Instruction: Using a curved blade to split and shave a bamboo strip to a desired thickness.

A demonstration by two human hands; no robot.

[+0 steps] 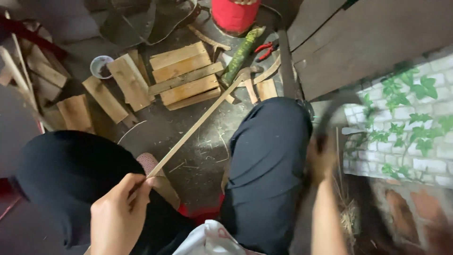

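Left hand (118,215) sits closest to the lens, low in frame, fingers (137,182) pinched together on the near end of a long thin bamboo strip (196,123). Strip runs diagonally up and to the right from that grip, passes between the two knees in dark trousers (269,165), far end reaching the floor clutter near a green bamboo stalk (241,54). Right hand (322,160) is out past the right knee, motion-blurred, fingers wrapped on the handle of a dark curved blade (332,111); blade arcs up and over toward the white brick-pattern wall covering with green ivy print (406,118). Exact blade shape not resolvable through blur. Floor (155,132) is dark, dusted with shavings and thin splinters. Upper centre: small slatted wooden pallet piece (184,75), loose wooden boards (118,89) fanned out to its left, a small round bowl (100,66) just beside them. Red-handled pliers (264,49) lie right of the green stalk, a red cylindrical container (234,15) stands at top edge. Dark wooden panels (358,42) lean at upper right. White printed cloth (212,241) at bottom edge between the legs.
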